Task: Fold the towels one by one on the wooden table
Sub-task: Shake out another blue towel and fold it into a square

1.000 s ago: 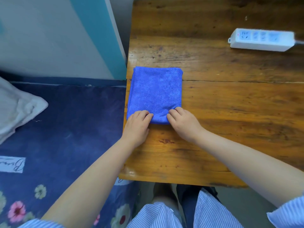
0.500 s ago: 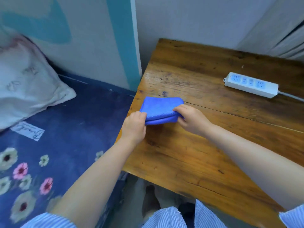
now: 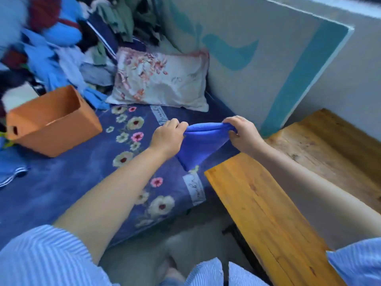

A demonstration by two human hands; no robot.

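Royal blue towel (image 3: 201, 144). Honey-orange, streaked wood worktop (image 3: 266, 215). Navy bed cover (image 3: 61, 182) with white and pink flowers. Plain orange box (image 3: 51, 122). Cream pillow (image 3: 160, 81) with pink floral print. Blue-and-white striped sleeves (image 3: 47, 259). Pale panel (image 3: 257, 65) with teal shapes.

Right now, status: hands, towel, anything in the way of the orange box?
Left hand and right hand each grip an end of the folded blue towel. Towel held off the wooden table, over the bed. Orange box open, path unobstructed.

orange box (image 3: 51, 122), floral pillow (image 3: 160, 81), clothes heap (image 3: 61, 42)
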